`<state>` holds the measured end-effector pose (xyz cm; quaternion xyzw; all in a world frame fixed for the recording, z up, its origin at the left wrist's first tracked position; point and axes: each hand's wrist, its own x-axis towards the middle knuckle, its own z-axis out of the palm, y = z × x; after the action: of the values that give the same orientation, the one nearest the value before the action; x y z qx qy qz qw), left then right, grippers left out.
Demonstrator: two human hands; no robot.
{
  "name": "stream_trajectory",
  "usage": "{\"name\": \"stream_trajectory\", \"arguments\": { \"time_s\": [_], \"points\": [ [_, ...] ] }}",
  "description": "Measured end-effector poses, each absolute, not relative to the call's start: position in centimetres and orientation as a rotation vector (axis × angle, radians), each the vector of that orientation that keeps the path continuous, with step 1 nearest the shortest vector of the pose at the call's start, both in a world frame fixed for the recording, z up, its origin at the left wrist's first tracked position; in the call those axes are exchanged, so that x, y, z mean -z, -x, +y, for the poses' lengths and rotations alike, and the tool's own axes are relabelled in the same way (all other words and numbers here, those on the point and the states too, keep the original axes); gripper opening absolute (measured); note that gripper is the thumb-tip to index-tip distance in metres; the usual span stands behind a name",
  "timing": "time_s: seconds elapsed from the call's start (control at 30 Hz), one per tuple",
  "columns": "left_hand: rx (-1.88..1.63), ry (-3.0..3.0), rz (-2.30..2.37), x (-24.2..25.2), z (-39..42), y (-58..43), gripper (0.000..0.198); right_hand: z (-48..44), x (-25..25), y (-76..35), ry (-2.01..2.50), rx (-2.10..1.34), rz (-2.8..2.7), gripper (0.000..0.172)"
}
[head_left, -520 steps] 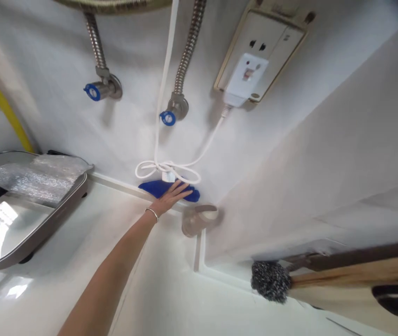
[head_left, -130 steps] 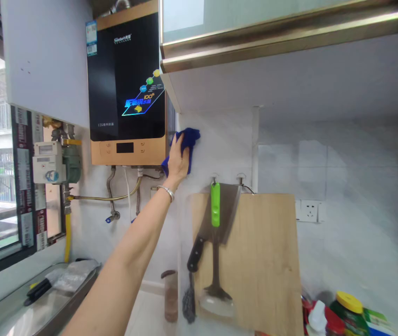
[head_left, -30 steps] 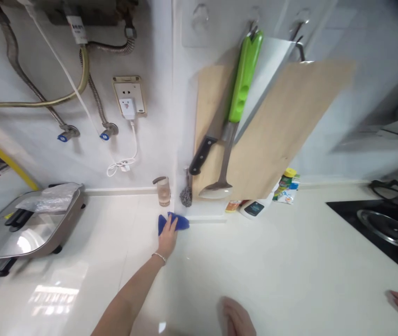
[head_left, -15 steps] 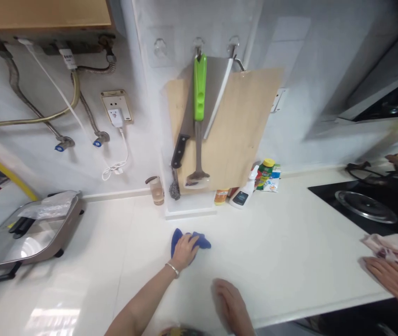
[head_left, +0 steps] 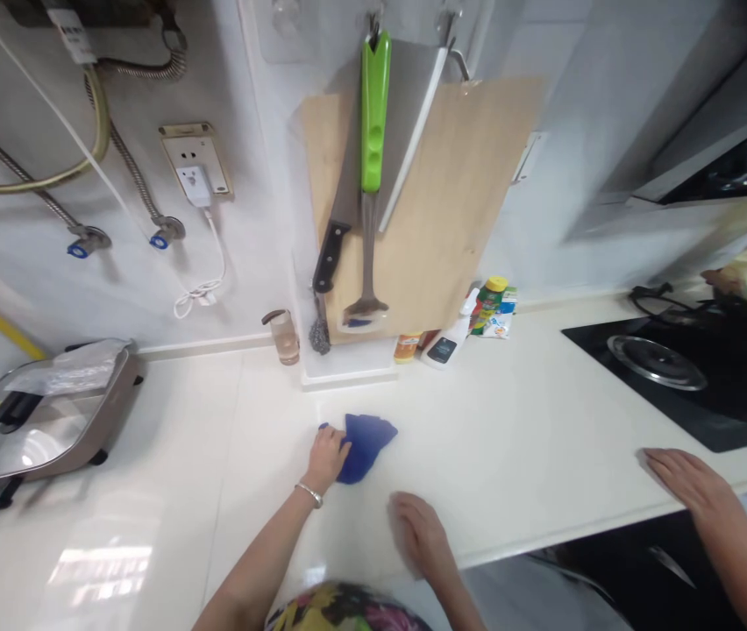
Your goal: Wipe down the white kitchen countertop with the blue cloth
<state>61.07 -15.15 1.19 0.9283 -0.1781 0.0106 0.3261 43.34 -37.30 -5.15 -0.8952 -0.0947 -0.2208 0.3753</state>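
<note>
My left hand [head_left: 326, 456] presses and grips the left edge of a blue cloth [head_left: 366, 443] lying on the white countertop [head_left: 511, 438], in front of the wall pillar. A thin bracelet circles that wrist. My right hand [head_left: 418, 533] lies flat on the counter near its front edge, fingers stretched out, holding nothing; it looks slightly blurred. Another person's hand [head_left: 689, 480] rests flat on the counter edge at the right.
A wooden cutting board [head_left: 458, 202], cleaver, green-handled tool and ladle hang on the wall. Below stand a glass cup [head_left: 286, 335], a scourer, and bottles [head_left: 452, 337]. An electric pan with glass lid [head_left: 38, 421] sits left; a black gas hob [head_left: 669, 368] right.
My left hand has dragged the blue cloth from the pillar's base out onto the open counter. My right hand stays flat. The other person's hand has shifted left along the counter edge.
</note>
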Motion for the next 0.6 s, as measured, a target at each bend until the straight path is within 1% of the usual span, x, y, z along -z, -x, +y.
{"name": "stream_trajectory", "arguments": {
  "time_s": [0.13, 0.23, 0.3, 0.47, 0.53, 0.6],
  "points": [
    [-0.025, -2.356, -0.465, -1.8, -14.0, -59.7, 0.021, -37.5, 5.8, -43.2, 2.311, 0.604, -0.227, 0.039],
    [-0.071, -2.275, -0.407, -2.8, -11.1, -59.0, 0.027, -37.1, 5.4, -43.9, 2.336, 0.702, -0.102, 0.048],
    [-0.065, -2.198, -0.308, -3.5, -8.1, -58.7, 0.030, -36.3, 4.2, -45.2, 2.346, 0.707, -0.014, 0.054],
    [0.076, -2.145, -0.003, -4.7, 0.8, -57.4, 0.043, -32.2, 0.2, -50.0, 2.499, 0.533, -0.127, 0.069],
    [0.073, -2.166, 0.057, -4.5, 3.5, -56.5, 0.046, -30.4, -0.6, -51.9, 2.603, 0.406, -0.142, 0.075],
    [0.068, -2.173, 0.097, -3.8, 5.3, -55.5, 0.048, -29.1, -1.0, -53.5, 2.699, 0.244, -0.106, 0.078]
  ]
}}
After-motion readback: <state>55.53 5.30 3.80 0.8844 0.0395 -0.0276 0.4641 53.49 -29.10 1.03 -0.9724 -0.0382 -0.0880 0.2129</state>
